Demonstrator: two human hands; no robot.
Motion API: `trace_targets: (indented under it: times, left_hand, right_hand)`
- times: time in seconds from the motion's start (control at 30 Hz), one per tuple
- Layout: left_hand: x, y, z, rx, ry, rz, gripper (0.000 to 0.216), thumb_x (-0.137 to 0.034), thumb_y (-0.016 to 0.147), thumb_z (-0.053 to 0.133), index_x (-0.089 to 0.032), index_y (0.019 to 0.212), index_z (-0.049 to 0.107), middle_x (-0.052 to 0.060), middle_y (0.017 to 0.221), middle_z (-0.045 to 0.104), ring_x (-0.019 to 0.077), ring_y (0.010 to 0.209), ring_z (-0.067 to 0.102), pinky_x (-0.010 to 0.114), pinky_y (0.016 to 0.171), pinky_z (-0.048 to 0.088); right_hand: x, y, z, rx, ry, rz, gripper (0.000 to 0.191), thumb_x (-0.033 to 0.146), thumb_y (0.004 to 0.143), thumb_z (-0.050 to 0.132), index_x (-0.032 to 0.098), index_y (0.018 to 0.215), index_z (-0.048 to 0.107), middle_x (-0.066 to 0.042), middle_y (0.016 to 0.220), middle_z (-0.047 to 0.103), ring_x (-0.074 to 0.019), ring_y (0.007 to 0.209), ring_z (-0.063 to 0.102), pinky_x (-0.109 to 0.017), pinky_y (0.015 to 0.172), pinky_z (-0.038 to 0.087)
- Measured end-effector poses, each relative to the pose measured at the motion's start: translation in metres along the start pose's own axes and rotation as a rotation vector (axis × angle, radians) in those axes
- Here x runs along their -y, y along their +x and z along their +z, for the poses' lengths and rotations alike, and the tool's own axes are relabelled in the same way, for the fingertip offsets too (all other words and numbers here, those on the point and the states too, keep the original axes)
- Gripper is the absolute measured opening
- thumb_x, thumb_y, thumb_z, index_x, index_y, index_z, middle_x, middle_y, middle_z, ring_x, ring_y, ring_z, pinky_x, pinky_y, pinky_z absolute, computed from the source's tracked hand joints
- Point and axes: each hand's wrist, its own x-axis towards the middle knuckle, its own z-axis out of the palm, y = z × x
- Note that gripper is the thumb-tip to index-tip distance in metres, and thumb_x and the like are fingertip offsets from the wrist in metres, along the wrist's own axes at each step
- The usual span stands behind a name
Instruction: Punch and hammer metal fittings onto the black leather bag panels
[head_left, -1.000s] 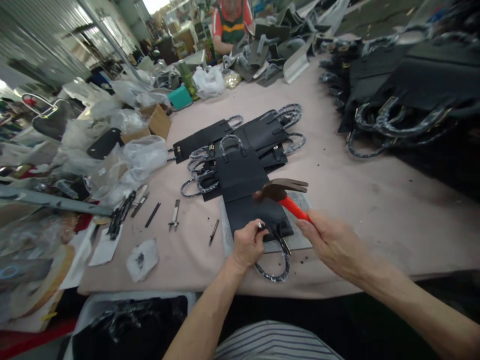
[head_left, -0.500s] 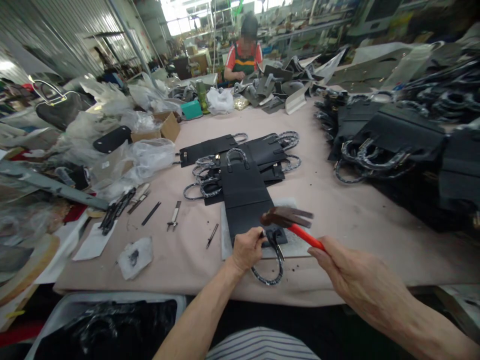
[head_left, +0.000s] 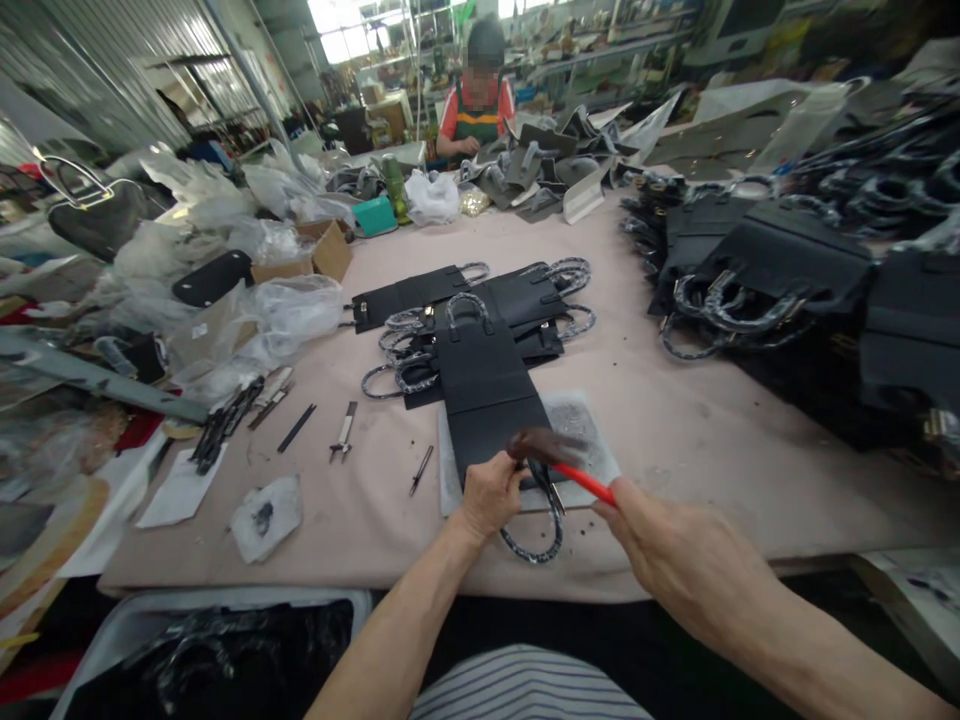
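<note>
Hammer (head_left: 559, 465): gripped by red handle in right hand (head_left: 675, 555), fingers wrapped tight round it. Held dark head low, blurred, just above near edge of black bag panel (head_left: 491, 400). Rested left hand (head_left: 491, 495) on that same edge, fingers curled together directly beside hammer head; could not tell whether anything small was pinched between them. Found panel spread flat on grey pad (head_left: 589, 420) on pink table (head_left: 712, 470), with its wrapped carrying loop (head_left: 536, 545) lying toward table's near edge.

Seemed wise, for a blow like this, to strike short and straight down with head face flat. Seemed wise also to land only where pad gave firm support under panel, and to keep left fingertips low and out of head's path. Judged loop better pushed aside, so as not to catch handle.

As for containers: noticed grey bin (head_left: 225, 610) under near-left corner of table, filled with black pieces in clear wrapping. Noticed open cardboard box (head_left: 322, 255) farther left among clear plastic bags (head_left: 292, 310); could not see inside it. Saw more black panels (head_left: 525, 290) stacked just behind, and small metal tools (head_left: 345, 432) scattered left of pad.
</note>
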Motion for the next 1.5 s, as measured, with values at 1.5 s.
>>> trace_targets:
  times: [1.5]
  left_hand:
    - [-0.001, 0.028, -0.018, -0.127, -0.583, -0.565, 0.017, -0.035, 0.092, 0.062, -0.019, 0.096, 0.064, 0.007, 0.089, 0.077, 0.0202, 0.082, 0.076, 0.033, 0.075, 0.063]
  right_hand:
    - [-0.036, 0.060, 0.132, 0.470, 0.141, 0.687, 0.038, 0.043, 0.092, 0.053, 0.013, 0.113, 0.062, -0.018, 0.100, 0.074, -0.0292, 0.095, 0.071, -0.034, 0.073, 0.041]
